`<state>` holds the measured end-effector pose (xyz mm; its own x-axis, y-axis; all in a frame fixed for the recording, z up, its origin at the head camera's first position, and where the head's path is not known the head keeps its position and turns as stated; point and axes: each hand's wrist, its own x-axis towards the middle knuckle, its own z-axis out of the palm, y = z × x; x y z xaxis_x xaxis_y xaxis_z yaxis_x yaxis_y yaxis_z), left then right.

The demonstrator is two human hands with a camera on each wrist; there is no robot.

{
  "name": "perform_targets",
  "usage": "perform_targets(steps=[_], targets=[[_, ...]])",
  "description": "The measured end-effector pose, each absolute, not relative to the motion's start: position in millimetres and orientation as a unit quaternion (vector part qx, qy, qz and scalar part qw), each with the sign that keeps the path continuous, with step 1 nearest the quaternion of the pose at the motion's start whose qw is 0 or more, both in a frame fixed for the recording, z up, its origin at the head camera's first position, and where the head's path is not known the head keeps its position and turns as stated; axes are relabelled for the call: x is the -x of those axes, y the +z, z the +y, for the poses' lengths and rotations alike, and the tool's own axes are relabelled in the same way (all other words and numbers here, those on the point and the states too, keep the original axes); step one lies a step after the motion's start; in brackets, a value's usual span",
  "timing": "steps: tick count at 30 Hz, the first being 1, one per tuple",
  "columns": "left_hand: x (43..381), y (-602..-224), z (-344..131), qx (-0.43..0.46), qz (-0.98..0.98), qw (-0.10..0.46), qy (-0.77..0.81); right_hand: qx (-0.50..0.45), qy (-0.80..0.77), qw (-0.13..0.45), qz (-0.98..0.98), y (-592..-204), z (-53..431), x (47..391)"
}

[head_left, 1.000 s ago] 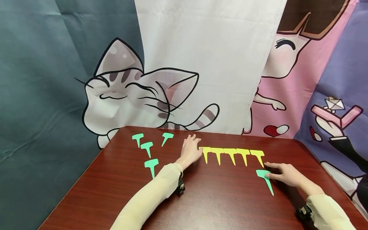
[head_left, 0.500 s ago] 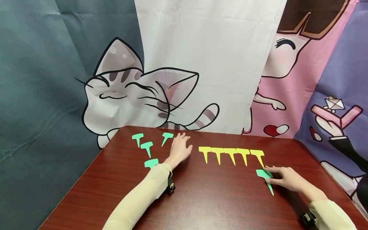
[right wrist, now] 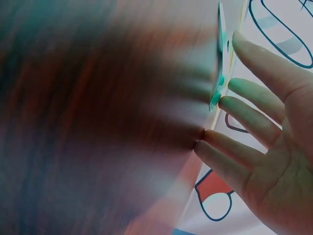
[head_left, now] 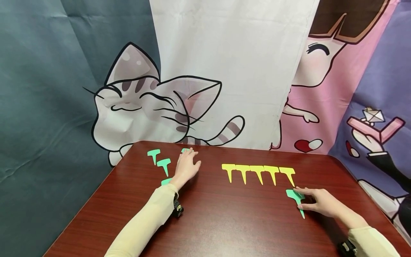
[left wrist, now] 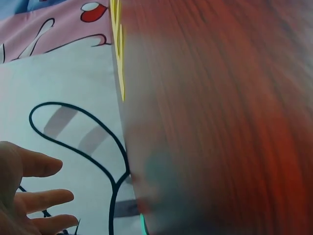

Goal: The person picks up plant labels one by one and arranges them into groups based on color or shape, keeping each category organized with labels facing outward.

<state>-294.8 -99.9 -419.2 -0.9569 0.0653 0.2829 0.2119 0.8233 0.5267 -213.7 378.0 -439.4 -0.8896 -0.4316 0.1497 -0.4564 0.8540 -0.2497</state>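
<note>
My left hand (head_left: 187, 165), fingers spread and holding nothing, hovers at the back left. It partly covers one green T-shaped plant label (head_left: 184, 151); its sleeve hides most of a second green label (head_left: 166, 181). Two more lie to its left, one nearer (head_left: 164, 163) and one farther (head_left: 154, 153). On the right, my right hand (head_left: 322, 201) has its fingertips at another green label (head_left: 293, 194), thumb by the stem. In the right wrist view its fingers (right wrist: 249, 117) are fairly straight, touching the tabletop and the label's edge.
Several yellow T-shaped plant labels (head_left: 257, 169) lie in a row across the back of the brown table (head_left: 224, 221), heads side by side, the rightmost slightly apart. A printed cloth backdrop (head_left: 250, 71) hangs behind the table's far edge.
My left hand has moved left from beside the yellow row to the green label at the back. My right hand has shifted slightly nearer over its green label, whose stem tip has moved slightly left.
</note>
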Motion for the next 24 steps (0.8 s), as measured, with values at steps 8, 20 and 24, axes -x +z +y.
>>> perform_targets(steps=[8,20,24], targets=[[288.5,-422.9,-128.0,0.077,-0.944,0.139,-0.288,-0.241,0.128,0.044,-0.961,-439.9,376.8,213.4],[276.6,-429.8,-161.3,0.028,-0.962,0.114,-0.245,-0.246,0.111,0.046,-0.962,-440.8,377.1,216.4],[273.0,-430.9,-167.9,0.026,-0.965,0.106,-0.237,-0.252,0.109,0.048,-0.960,-439.9,377.4,217.1]])
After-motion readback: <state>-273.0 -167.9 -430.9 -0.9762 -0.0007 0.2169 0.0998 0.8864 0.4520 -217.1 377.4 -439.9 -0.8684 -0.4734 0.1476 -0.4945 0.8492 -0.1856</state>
